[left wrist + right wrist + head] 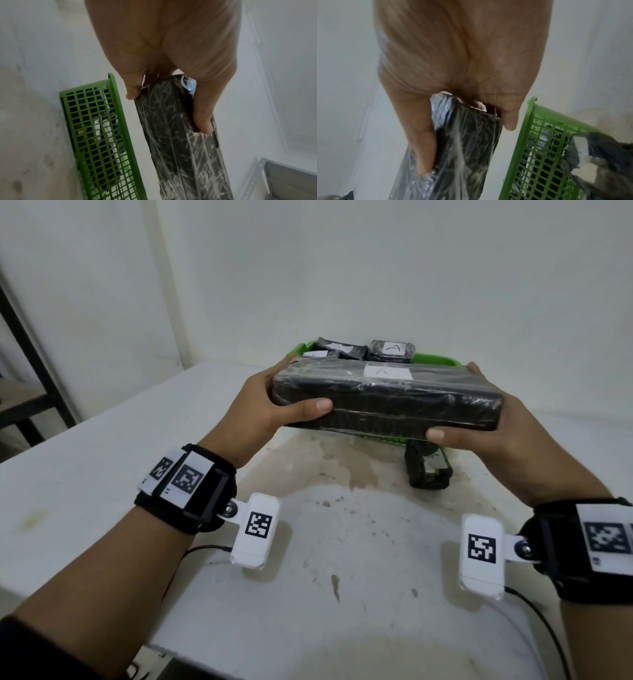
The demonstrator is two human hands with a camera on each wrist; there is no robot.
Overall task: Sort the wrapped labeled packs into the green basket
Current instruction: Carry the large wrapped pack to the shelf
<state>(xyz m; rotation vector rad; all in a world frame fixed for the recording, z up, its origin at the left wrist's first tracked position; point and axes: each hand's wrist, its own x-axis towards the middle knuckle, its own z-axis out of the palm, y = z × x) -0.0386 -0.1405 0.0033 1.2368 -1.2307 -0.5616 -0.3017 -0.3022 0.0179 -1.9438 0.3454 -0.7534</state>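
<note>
I've got the long black wrapped pack (387, 398) up off the desk (102, 474), held level between both hands: my left hand (263, 402) clamps its left end, thumb curled onto the near face and fingers round the back, and my right hand (496, 426) does the same at the right end, thumb pressed low on the near edge. A white label (388, 370) sits on top of the pack, marked with what looks like an A. The pack hangs just in front of and above the green basket (435, 360), which stands at the far side of the desk near the wall. In the basket I can see smaller wrapped packs (392, 350), one with an A label facing up, and through the left wrist view the lattice wall (96, 128) shows dark bundles and white labels behind it. One more small wrapped pack (428, 470) lies on the desk just beside the basket's near wall, below my right hand. The desk is white, with brownish stains and scuffs across its middle (342, 474). Plain white walls (342, 268) meet in a corner behind it, and a dark metal shelf frame (30, 354) stands off to the left.
</note>
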